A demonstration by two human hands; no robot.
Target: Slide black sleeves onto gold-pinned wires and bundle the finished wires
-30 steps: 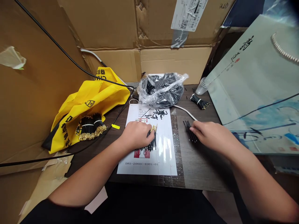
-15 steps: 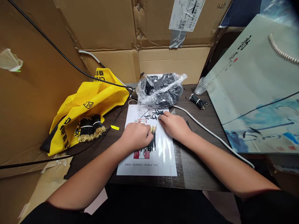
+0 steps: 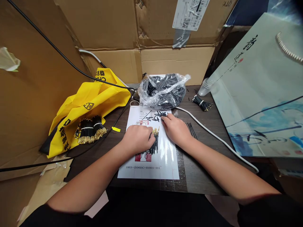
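Note:
My left hand [image 3: 137, 138] lies curled over a bundle of black wires with gold pin tips [image 3: 153, 146], which rests on a printed white sheet [image 3: 165, 167] and is partly hidden by the hand. My right hand [image 3: 176, 129] is on the sheet, its fingertips among short loose black pieces [image 3: 157, 116]. Whether those fingers pinch a piece is hidden. A few loose black wires [image 3: 191, 130] lie on the table to the right of that hand, not touching it.
A plastic bag of black wires [image 3: 163, 91] sits behind the sheet. Bound wire bundles lie on a yellow bag [image 3: 82, 116] and at right [image 3: 202, 103]. A white cable [image 3: 210, 132] crosses the dark table [image 3: 201, 183]. A large paper bag [image 3: 260, 94] and cardboard [image 3: 175, 61] border it.
Since one second ago, my right hand has moved left from the loose wires on the table to the loose pieces on the sheet. My left hand stays on the bundle.

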